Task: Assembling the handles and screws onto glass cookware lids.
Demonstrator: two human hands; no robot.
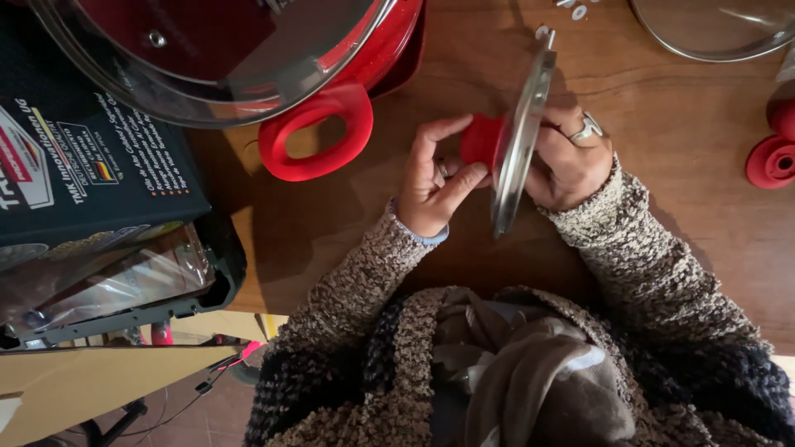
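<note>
Two hands on glass lid (520,149), held on edge above wooden table (679,124). Left hand (435,186) fingers pinched closed on red knob (482,141); right hand (567,161) wrapped behind lid, closed on it. Judged rigid, fragile, slippery; grip metal rim and knob

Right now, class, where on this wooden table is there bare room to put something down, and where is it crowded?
Bare wood lies between the right hand holding the glass lid and the red knob. A smaller patch sits below the pot handle, left of the left hand. The red pot and black box crowd the left.
</note>
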